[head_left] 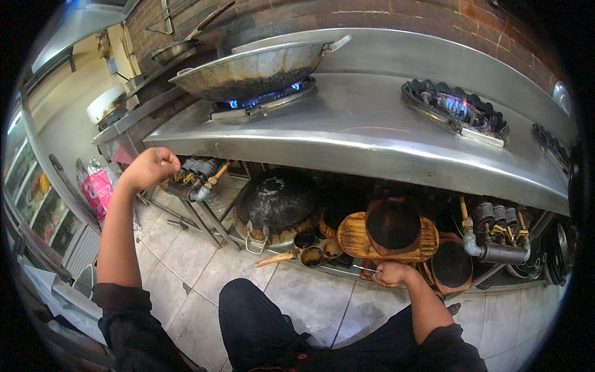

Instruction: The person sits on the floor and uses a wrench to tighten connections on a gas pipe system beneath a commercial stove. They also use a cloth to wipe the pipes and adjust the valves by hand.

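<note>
My left hand [152, 168] is closed, fingertips pinched at the end of a row of gas valves [197, 168] under the stove's left front edge; the part between its fingers is hidden. Low down on the right, my right hand [396, 273] is wrapped round a thin metal rod [365, 268] whose tip points left. Above the left hand, a large wok [260, 68] sits over a burner with blue flames [263, 99]. A second burner [458, 108] to the right burns with nothing on it.
Beneath the stove are an upturned blackened wok [276, 201], a wooden-handled pan with round hollows [313, 253] and sizzle plates on wooden boards [393, 226]. More gas valves [499, 232] hang at right. A pink bag [98, 192] and glass-fronted fridge [38, 192] stand left.
</note>
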{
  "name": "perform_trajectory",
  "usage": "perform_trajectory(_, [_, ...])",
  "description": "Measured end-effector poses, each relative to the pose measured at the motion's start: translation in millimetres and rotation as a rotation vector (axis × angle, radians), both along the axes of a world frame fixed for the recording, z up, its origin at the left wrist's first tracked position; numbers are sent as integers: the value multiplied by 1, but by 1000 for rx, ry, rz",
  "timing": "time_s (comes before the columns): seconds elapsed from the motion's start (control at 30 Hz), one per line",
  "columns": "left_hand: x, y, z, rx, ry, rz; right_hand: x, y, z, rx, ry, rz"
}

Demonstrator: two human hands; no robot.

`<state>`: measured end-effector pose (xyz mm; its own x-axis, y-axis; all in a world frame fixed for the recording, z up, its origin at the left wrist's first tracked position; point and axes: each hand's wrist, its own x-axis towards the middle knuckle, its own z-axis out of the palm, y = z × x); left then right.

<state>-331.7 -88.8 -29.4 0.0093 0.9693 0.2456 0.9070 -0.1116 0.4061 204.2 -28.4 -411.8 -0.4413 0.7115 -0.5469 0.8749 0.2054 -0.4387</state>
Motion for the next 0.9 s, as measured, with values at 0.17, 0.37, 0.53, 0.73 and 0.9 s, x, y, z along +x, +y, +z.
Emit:
perform_trajectory(0.17, [36,-18,11,-65,289,-148,3,3,-4,19,-11,49])
perform_trajectory(0.37, [40,-10,10,-113,377,-187,3,3,-13,29,43,18])
perform_trajectory(0.53, [39,-11,10,-101,451,-97,0,1,-8,63,-28,45])
perform_trajectory(0.73, [51,-5,3,-16,642,133,6,-1,-8,52,-32,8])
perform_trajectory(0.9, [62,9,-9,-39,691,280,-3,0,-11,89,-46,29])
